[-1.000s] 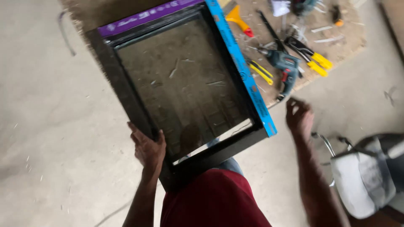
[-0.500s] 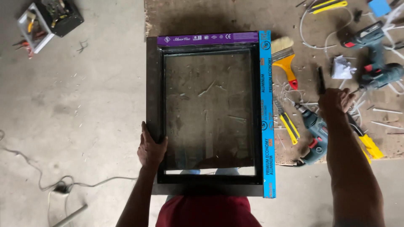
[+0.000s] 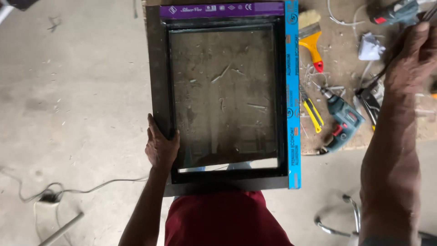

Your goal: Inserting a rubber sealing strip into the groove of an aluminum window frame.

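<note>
A dark glazed window frame, edged with a purple strip at the top and a blue strip at the right, fills the centre of the view, its lower rail against the person's lap. The left hand clasps the left rail, fingers curled around it. At upper right, the right hand is closed around a dark tool handle above a blue drill and a yellow-handled brush; a firm, low grip would likely keep the glass from tipping.

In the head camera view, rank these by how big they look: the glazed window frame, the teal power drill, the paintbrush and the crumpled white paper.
1. Glazed window frame
2. Teal power drill
3. Paintbrush, close to the drill, so unsure
4. Crumpled white paper
</note>
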